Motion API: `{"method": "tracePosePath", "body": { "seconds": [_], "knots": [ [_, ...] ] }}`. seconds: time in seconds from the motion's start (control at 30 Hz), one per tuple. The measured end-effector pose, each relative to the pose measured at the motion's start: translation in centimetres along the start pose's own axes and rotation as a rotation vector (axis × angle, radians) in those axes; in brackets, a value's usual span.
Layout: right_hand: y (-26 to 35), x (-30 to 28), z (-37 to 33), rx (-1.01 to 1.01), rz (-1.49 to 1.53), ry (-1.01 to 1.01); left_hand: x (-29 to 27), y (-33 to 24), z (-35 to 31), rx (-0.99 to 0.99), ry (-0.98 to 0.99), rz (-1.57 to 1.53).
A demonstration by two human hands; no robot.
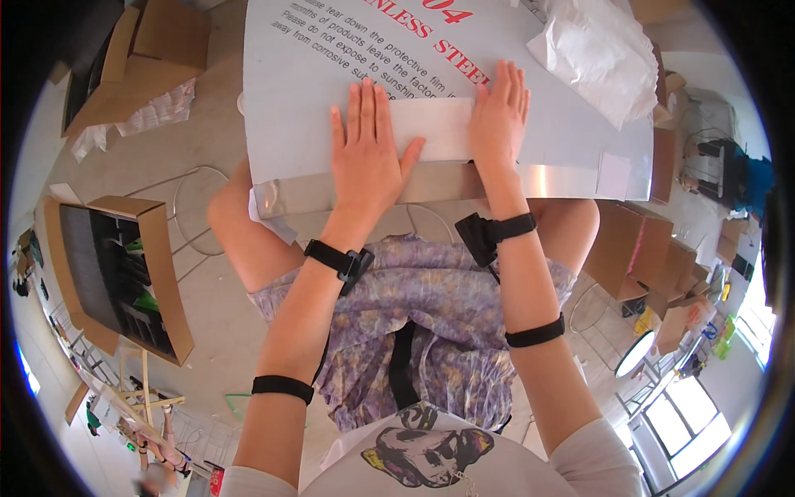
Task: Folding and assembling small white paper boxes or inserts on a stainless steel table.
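Observation:
A small white sheet of paper (432, 128) lies on a steel tabletop (290, 124) covered with grey printed film. My left hand (366, 157) rests flat at the left end of the sheet, fingers stretched and thumb out over its lower edge. At the other end my right hand (499, 124) lies flat with its fingers pointing away from me. Neither hand grips anything. The parts of the sheet under both palms are hidden. Nearer to me, a bare shiny metal strip (431, 182) runs along the table's front edge.
Crumpled white wrapping (592, 62) covers the table's far right, and a pale paper slip (613, 174) is at its right front corner. Open cardboard boxes stand on the floor, one (157, 282) at the left and several (617, 248) at the right. Another person (153, 476) appears at lower left.

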State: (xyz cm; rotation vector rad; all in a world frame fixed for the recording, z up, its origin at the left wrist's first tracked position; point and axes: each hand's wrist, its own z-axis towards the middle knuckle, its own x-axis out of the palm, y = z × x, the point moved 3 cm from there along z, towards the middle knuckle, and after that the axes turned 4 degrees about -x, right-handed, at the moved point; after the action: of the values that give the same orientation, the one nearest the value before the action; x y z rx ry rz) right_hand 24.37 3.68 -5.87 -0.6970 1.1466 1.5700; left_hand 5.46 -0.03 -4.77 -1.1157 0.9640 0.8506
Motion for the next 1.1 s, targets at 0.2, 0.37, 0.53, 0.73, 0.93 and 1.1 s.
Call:
{"method": "tracePosePath", "body": {
  "seconds": [0.2,0.37,0.53,0.73,0.93,1.1],
  "knots": [
    [-0.3,-4.7,-0.2,0.221,0.442,-0.087,-0.9,1.1,-0.6,-0.073,-0.105,-0.318],
    [2.0,-5.4,-1.7,0.138,0.672,-0.030,-2.4,1.7,-1.9,-0.133,-0.087,-0.342],
    [5.6,-4.0,-2.3,0.395,1.381,0.146,-2.4,1.6,-2.7,-0.148,-0.060,-0.336],
    [3.5,-2.1,-2.3,0.760,1.761,0.071,-1.5,1.2,-3.2,-0.079,-0.017,-0.173],
    [2.5,-1.8,-2.3,0.855,1.860,0.103,-2.2,2.2,-3.3,-0.114,-0.119,-0.353],
    [2.2,-5.4,-1.6,0.782,1.802,0.004,-4.0,6.8,-3.2,-0.482,-0.430,-1.110]
  ]
}}
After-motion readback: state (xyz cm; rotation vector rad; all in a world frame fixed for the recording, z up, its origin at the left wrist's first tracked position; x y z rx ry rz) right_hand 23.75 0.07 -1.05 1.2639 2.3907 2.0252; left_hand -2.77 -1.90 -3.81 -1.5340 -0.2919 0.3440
